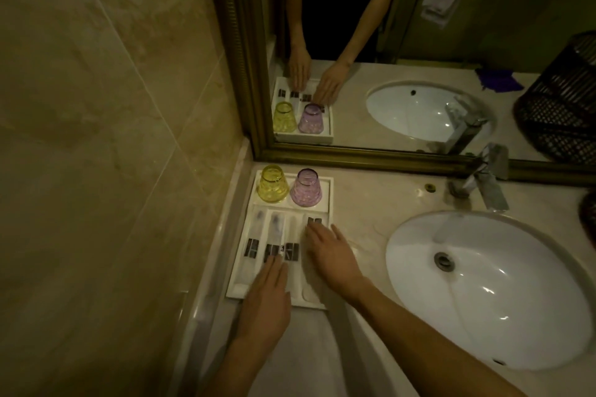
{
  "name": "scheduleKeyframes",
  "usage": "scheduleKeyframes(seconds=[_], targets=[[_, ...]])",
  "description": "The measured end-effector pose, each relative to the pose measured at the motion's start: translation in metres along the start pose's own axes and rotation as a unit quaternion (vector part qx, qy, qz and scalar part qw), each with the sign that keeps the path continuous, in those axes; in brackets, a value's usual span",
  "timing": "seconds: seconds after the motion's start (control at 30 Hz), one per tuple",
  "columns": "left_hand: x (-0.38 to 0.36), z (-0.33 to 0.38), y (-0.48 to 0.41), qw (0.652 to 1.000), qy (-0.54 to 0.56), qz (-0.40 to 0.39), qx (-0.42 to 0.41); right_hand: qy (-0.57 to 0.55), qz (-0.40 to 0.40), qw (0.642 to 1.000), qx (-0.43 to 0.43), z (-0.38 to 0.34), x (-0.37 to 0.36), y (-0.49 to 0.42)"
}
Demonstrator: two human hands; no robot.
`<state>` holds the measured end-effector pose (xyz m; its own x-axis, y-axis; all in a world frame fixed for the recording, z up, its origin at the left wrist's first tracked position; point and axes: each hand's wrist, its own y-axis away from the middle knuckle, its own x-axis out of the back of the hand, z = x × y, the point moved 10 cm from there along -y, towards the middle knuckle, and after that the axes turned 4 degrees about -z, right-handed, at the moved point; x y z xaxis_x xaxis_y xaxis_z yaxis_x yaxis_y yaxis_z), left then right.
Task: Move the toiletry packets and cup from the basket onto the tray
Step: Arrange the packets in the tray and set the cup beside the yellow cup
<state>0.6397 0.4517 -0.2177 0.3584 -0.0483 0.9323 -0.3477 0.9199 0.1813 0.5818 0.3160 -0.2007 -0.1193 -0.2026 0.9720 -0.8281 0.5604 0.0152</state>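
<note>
Left of the sink (483, 293), on the white tray (325, 200): toiletry packets (274, 235) lengthwise toward the mirror (419, 42), cups (305, 187) inverted behind. Left hand (266, 300), right hand (332, 255) flat, open, gripping nothing.

My left hand (267, 296) hides the near ends of two packets (274, 242), their label print blurs, and the basket (588, 219) runs off frame.
</note>
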Motion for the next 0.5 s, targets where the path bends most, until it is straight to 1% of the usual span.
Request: scheduleKeyframes(seconds=[0.07, 0.17, 0.23, 0.43, 0.5], targets=[[-0.007, 0.003, 0.004, 1.0, 0.002, -0.014, -0.024, 0.022, -0.036, 0.999, -0.028, 0.021, -0.001, -0.002], [-0.018, -0.002, 0.007, 0.999, 0.001, -0.031, -0.014, 0.06, -0.082, 0.995, -0.003, 0.026, -0.005, -0.003], [-0.02, -0.004, 0.007, 0.999, 0.004, -0.031, -0.012, 0.078, -0.098, 0.992, 0.011, 0.026, -0.007, -0.003], [-0.02, -0.004, -0.002, 0.999, -0.006, -0.029, -0.014, 0.093, -0.149, 0.984, 0.004, 0.027, -0.011, 0.001], [-0.019, -0.004, -0.002, 1.0, -0.009, -0.029, -0.009, 0.078, -0.141, 0.987, -0.003, 0.025, -0.008, -0.001]])
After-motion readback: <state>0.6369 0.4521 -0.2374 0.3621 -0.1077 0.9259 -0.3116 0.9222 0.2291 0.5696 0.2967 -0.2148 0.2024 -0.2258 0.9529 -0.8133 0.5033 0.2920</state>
